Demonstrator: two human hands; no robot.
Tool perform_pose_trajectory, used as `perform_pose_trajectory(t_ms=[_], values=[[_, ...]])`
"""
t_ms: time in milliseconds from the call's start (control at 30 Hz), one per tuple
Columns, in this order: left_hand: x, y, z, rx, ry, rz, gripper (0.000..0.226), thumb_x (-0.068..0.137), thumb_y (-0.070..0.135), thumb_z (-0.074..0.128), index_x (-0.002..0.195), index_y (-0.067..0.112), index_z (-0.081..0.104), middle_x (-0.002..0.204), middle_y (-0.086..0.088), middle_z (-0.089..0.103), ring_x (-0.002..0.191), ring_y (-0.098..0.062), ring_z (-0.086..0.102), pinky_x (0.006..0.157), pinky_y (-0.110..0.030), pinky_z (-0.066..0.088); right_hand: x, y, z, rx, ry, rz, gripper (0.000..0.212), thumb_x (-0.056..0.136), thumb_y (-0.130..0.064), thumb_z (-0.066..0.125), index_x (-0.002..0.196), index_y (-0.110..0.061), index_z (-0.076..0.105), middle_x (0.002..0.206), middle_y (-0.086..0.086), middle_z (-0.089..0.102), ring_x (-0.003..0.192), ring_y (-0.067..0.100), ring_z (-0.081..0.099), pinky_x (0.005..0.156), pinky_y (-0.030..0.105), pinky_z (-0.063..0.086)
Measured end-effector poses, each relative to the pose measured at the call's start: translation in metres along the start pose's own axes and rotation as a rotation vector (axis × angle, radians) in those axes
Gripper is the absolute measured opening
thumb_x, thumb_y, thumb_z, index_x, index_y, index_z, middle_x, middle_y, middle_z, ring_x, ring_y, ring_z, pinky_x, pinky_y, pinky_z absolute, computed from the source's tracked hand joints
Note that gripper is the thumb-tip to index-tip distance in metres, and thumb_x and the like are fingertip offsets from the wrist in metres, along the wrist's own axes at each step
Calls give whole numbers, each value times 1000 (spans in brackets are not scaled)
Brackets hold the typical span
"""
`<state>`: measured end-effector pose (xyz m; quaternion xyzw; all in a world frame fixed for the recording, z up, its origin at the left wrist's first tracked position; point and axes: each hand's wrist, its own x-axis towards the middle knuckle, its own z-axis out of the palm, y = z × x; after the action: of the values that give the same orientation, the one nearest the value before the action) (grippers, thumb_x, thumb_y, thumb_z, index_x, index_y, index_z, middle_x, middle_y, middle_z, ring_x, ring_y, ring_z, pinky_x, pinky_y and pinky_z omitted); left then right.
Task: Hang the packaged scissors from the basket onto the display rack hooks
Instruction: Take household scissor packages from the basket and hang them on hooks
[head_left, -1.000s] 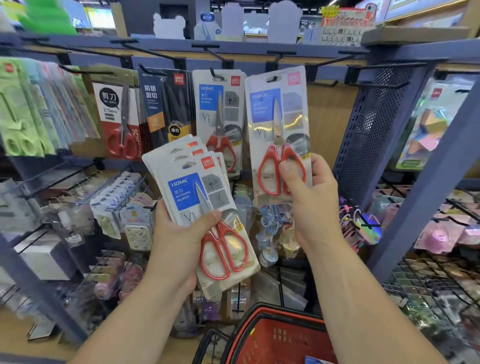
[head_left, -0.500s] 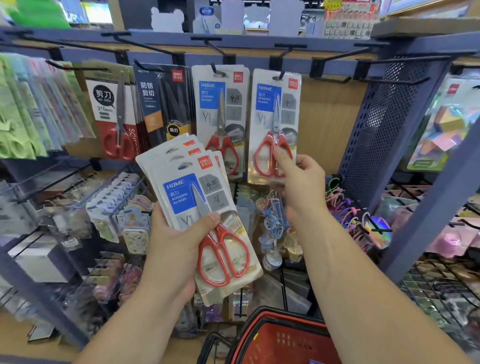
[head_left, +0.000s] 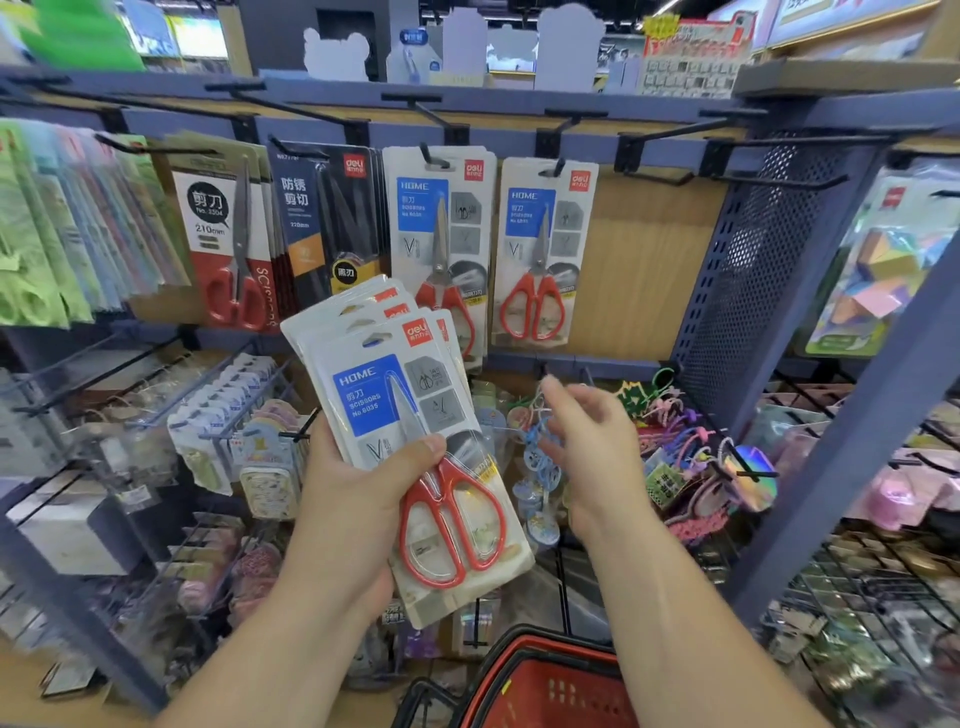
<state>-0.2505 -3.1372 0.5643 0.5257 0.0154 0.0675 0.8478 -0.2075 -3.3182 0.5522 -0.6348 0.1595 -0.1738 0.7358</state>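
We look down at 2 bare hands in front of a shop rack (head_left: 322, 127) hung with stationery. The left hand (head_left: 353, 499) grips a fanned stack of scissor packs (head_left: 410, 415). Its thumb presses across the front pack and its fingers curl behind. Each pack shows a blue label and red-handled scissors. We cannot count the stack exactly; several red logos peek out at the top.

The right hand (head_left: 587, 447) holds nothing. Its fingers are loosely spread, and it sits just beside the stack and below the hung goods. It is blurred, so we cannot read its finger positions finely.

On the rack above, 2 matching packs already hang side by side, the left pack (head_left: 441, 234) and the right pack (head_left: 545, 249), each on its own hook. Further right, an empty hook (head_left: 779, 178) juts out. A red basket (head_left: 550, 691) sits at the bottom edge; we cannot see inside it.

We judge the step in hand to be taking the next pack from the stack. To do it well, we would pinch only the front pack by its lower half. The left thumb should ease off so that 1 pack slides free. Keeping the hang hole uncovered helps us line it up with the hook tip. The pack should then go on with its label facing out.
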Motion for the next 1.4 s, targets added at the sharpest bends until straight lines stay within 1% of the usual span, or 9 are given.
perform_pose_trajectory(t_ms=[133, 233, 533, 667, 833, 933, 1033, 1200, 1400], values=[[-1, -2, 7, -2, -12, 4, 69, 70, -1, 80, 133, 16, 59, 113, -9, 80, 102, -35, 77, 83, -50, 65, -67, 6, -10, -16, -246, -149, 61, 66, -48, 95, 117, -28, 68, 115, -12, 73, 112, 10, 68, 95, 27, 56], [-4, -8, 16, -4, -6, -8, 57, 83, -12, 73, 133, 12, 59, 111, -9, 80, 100, -31, 78, 77, -43, 66, -85, 11, -13, -116, -364, -217, 69, 65, -19, 100, 120, -38, 63, 112, -32, 69, 107, -10, 65, 87, 9, 50], [-23, -21, 39, -139, -27, -72, 67, 76, 3, 79, 138, 13, 56, 119, -12, 78, 101, -32, 78, 70, -39, 65, -88, 29, -23, 9, -155, -272, 51, 62, -30, 95, 108, -39, 75, 114, -4, 75, 108, 20, 73, 97, 51, 59], [-28, -21, 42, -150, -34, -36, 61, 81, 6, 77, 138, 16, 56, 120, -9, 78, 103, -26, 78, 75, -37, 65, -84, 27, -26, 192, -127, -224, 38, 64, -23, 97, 94, -29, 75, 97, 6, 79, 89, 19, 74, 79, 38, 60], [-24, -27, 38, -93, -12, -18, 57, 90, -5, 71, 140, 17, 53, 122, -9, 77, 110, -30, 76, 80, -39, 64, -79, 23, -25, 334, -121, -169, 40, 69, -38, 94, 95, -21, 69, 106, 25, 72, 91, 27, 71, 85, 44, 59], [-19, -27, 34, -71, -3, 14, 59, 89, -6, 71, 141, 13, 52, 121, -11, 77, 108, -32, 76, 77, -37, 64, -75, 21, -27, 429, -187, -88, 31, 80, -30, 81, 99, -13, 64, 95, 14, 74, 86, 24, 72, 76, 36, 61], [-15, -26, 27, 5, 9, 57, 57, 89, -8, 72, 137, 17, 54, 119, -8, 78, 107, -29, 76, 79, -39, 64, -70, 17, -31, 386, -249, -51, 15, 89, -21, 71, 99, -12, 65, 96, 13, 74, 88, 28, 70, 82, 43, 58], [-6, -21, 12, 122, 24, 112, 55, 89, -8, 74, 130, 25, 58, 120, 0, 78, 114, -26, 74, 103, -55, 56, -57, -10, -34, 320, -261, -177, 15, 88, -24, 68, 97, -12, 65, 90, 8, 74, 80, 22, 70, 67, 33, 59], [2, -6, 7, 112, 41, 106, 52, 90, -6, 73, 130, 24, 58, 119, -1, 78, 110, -27, 75, 101, -58, 56, -26, -45, -20, 235, -197, -381, 10, 102, -10, 62, 95, -17, 62, 82, -4, 71, 76, 13, 65, 69, 33, 55]])
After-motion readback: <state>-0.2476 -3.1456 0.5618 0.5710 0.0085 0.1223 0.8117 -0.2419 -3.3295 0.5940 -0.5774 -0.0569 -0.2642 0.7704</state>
